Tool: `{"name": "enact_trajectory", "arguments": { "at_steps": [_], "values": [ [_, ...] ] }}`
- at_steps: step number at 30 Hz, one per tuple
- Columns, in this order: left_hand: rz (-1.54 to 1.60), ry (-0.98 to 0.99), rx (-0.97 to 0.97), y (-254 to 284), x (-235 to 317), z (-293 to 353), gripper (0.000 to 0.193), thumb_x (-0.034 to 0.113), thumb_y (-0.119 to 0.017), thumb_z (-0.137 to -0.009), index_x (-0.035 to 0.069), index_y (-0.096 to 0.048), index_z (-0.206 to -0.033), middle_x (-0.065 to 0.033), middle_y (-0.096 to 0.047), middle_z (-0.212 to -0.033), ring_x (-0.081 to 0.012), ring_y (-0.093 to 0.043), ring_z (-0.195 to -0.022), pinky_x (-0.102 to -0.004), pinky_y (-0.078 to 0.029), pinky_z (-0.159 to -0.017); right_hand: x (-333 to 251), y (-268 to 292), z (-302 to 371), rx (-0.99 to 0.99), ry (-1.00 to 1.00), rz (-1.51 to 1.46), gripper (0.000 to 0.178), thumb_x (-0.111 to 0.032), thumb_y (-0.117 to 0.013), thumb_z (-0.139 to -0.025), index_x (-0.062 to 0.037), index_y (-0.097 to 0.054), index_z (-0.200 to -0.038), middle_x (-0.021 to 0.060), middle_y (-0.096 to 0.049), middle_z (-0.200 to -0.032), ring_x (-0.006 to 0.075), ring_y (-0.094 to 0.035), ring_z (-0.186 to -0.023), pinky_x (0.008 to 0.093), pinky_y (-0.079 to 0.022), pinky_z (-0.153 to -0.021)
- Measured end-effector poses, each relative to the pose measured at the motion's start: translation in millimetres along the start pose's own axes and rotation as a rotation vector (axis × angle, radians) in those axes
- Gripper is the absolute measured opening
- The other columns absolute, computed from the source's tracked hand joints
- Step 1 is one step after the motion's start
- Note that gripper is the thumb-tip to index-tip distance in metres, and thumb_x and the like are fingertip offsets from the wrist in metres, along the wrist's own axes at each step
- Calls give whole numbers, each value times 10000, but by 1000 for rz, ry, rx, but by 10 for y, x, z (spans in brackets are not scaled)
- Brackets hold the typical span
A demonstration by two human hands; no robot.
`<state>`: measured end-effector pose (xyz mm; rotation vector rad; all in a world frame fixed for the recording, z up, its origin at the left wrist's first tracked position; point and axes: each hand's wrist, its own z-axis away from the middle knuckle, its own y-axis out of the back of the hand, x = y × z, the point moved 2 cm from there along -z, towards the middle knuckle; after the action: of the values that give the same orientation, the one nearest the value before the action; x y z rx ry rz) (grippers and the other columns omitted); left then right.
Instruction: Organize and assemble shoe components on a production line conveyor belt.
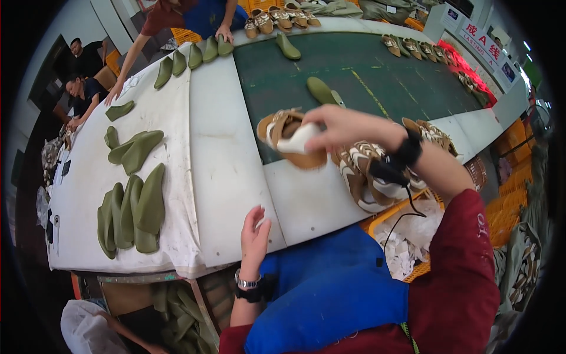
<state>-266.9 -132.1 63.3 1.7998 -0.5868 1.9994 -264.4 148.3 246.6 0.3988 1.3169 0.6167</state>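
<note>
My right hand (339,128) grips a tan and white shoe (282,134) by its white heel, lifted above the near edge of the dark green conveyor belt (377,65). Slight blur softens the shoe's sole. My left hand (255,237) holds nothing; its fingers are apart over the near edge of the white tabletop (227,194). Just right of the held shoe, several brown and white shoes (368,171) stand close together, partly hidden by my right forearm. A green shoe last (320,90) lies on the belt beyond my right hand.
Several green shoe lasts (150,200) stand on the cloth-covered table (177,124) at left. A co-worker's hand (224,33) touches lasts at the far side. Paper scraps fill a yellow crate (420,270) below the edge. A cable hangs from my right wrist.
</note>
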Motion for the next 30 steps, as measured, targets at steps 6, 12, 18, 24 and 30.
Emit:
{"name": "enact_trajectory", "arguments": {
  "at_steps": [6, 12, 18, 24, 30],
  "values": [
    [-202, -3, 174, 449, -201, 276, 319, 32, -546, -886, -49, -521, -1194, -146, -616, -1101, -209, -589, -1065, -324, -447, -939, 1049, 536, -1260, 101, -280, 165, 366, -177, -702, -733, 24, -621, -1028, 126, -655, -821, 175, -668, -650, 290, -545, -565],
    [-273, 9, 443, 917, -21, 377, 277, 13, -509, -870, -63, -553, -1133, -144, -636, -1049, -199, -610, -982, -311, -458, -892, 1985, 766, -2064, 357, -297, 579, 400, -105, -613, -752, -9, -599, -1141, 206, -645, -1032, 311, -638, -964, 366, -511, -849],
    [-934, -194, 635, 1965, 178, 95, 403, 12, -548, -824, -64, -488, -1215, -213, -528, -1206, -344, -473, -1167, -395, -356, -1008, 1920, 1029, -1724, 532, -215, 310, 537, 18, -492, -746, -69, -506, -1276, 221, -565, -1201, 364, -514, -1147, 402, -433, -948],
    [-1279, -86, 751, 3220, 130, -386, 587, 173, -685, -770, -47, -458, -1265, -240, -483, -1257, -398, -441, -1185, -431, -377, -984, 1036, 1121, -332, 383, 7, 301, 354, -55, -516, -801, -25, -593, -1145, 163, -643, -1035, 304, -610, -985, 374, -477, -853],
    [-1288, 101, 601, 3383, 339, -622, 668, 349, -718, -734, -33, -513, -1242, -237, -609, -1119, -374, -577, -1046, -404, -441, -922, 459, 608, 1357, 237, 229, 229, 302, -91, -565, -836, -7, -596, -1124, 142, -657, -895, 263, -646, -802, 336, -508, -738]
  ]
}}
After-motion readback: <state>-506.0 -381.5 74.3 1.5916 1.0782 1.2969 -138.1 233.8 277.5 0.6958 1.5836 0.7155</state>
